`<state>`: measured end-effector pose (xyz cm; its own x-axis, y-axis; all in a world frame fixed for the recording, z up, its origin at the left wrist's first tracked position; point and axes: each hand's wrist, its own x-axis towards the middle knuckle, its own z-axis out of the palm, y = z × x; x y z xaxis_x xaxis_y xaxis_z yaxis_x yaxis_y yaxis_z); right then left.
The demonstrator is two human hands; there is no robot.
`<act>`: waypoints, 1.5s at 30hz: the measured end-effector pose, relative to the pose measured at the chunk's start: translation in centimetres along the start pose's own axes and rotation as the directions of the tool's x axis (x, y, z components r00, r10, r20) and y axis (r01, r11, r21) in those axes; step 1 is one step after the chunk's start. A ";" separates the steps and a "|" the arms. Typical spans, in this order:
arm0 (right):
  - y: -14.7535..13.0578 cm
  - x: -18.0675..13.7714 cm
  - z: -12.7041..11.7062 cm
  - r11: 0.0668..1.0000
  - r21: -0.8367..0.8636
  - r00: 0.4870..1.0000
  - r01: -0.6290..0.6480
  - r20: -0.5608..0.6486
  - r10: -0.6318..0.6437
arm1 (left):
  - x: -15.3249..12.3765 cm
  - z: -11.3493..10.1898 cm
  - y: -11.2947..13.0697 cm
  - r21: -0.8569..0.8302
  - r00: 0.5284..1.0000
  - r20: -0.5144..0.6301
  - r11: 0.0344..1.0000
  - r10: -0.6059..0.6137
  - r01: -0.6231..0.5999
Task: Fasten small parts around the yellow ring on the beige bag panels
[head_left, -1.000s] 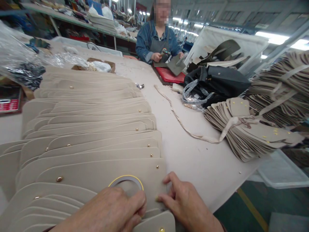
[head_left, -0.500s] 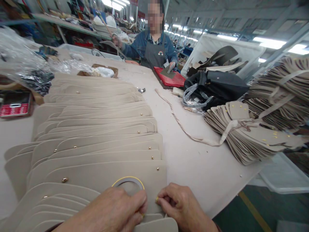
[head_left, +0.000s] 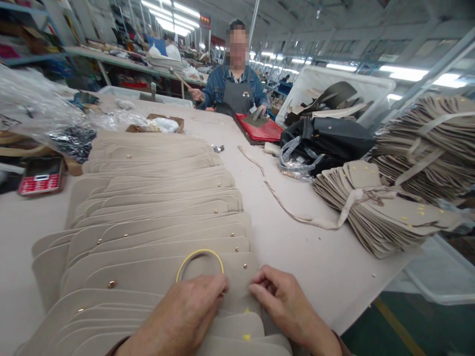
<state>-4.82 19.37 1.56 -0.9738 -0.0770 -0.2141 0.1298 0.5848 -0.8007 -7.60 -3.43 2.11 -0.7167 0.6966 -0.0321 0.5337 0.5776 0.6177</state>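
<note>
My left hand (head_left: 189,306) is closed around a roll of yellow tape (head_left: 200,251), whose ring stands up above the knuckles. Just to its right, the thumb and finger of my right hand (head_left: 282,299) are pressed together; anything between them is too small to make out. Both hands are over the near right end of a long overlapping row of beige leather-like panels (head_left: 148,269). Small yellow tape pieces (head_left: 247,337) mark the nearest panels below my hands. Several panels farther up carry small gold-coloured studs (head_left: 245,266).
Tied bundles of beige panels (head_left: 371,207) lie to the right, near a black bag (head_left: 334,141). A cloth strip (head_left: 282,202) trails across the table. A red calculator-like device (head_left: 41,177) sits left. Opposite, a person (head_left: 237,89) holds a stick-like tool above a red board (head_left: 260,128).
The yellow bit at my right fingertips no longer shows there, and yellow pieces show on the near panels. Both hands have risen slightly in view. The person opposite has lowered the raised hand.
</note>
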 end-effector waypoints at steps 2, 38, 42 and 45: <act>-0.6 0.2 -0.6 0.995 0.029 0.991 0.092 -0.100 -0.088 | 0.0 0.4 -0.2 -0.003 0.988 -0.125 0.996 0.092 -0.093; -0.9 2.7 1.2 0.845 0.517 0.974 -0.138 -0.082 0.210 | 0.5 2.1 0.7 0.341 0.860 -0.444 0.935 0.252 -0.098; 0.3 2.5 1.0 0.887 0.439 0.981 -0.143 -0.056 0.186 | 1.0 2.3 0.3 0.384 0.979 -0.204 0.920 0.000 0.080; 0.6 2.3 1.8 0.930 0.345 0.986 -0.128 -0.060 0.158 | 1.2 2.2 0.4 0.371 0.991 -0.100 0.920 -0.091 0.122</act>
<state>-6.66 18.11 -0.38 -0.9506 0.0650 -0.3036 0.3095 0.2754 -0.9101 -7.26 -1.42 0.62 -0.8036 0.5951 -0.0093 0.5705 0.7747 0.2729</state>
